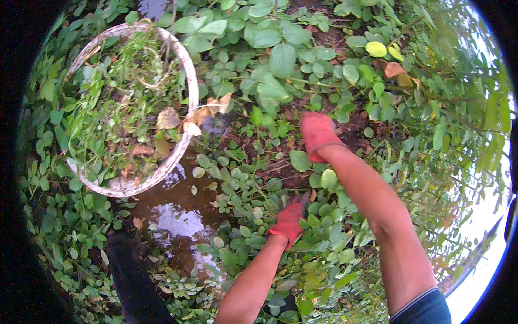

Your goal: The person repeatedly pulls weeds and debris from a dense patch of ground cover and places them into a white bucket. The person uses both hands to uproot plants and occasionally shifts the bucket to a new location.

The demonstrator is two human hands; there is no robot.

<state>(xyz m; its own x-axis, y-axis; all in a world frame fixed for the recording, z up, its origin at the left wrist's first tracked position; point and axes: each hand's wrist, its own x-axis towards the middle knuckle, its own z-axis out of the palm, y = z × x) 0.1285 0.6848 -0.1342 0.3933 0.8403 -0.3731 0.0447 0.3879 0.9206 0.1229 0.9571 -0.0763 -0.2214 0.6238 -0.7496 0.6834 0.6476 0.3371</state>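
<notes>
My left hand (288,218), in a red glove with darker fingertips, reaches into low round leaves (243,232) over damp soil; its fingers are partly hidden among them. Higher and to the right, my right hand (319,135), also red-gloved, is bent down over dark soil (283,173) with small plants and twigs, its fingertips out of sight. What either hand touches or holds is unclear. At the upper left, a round white, worn container (188,70) holds pulled green plants, roots and dry leaves (124,102).
Muddy standing water (178,248) lies below the container. A dark boot or trousered leg (135,281) stands at the lower left. Dense green plants (270,38) surround the area, with taller foliage and stems at the right and bright light beyond them.
</notes>
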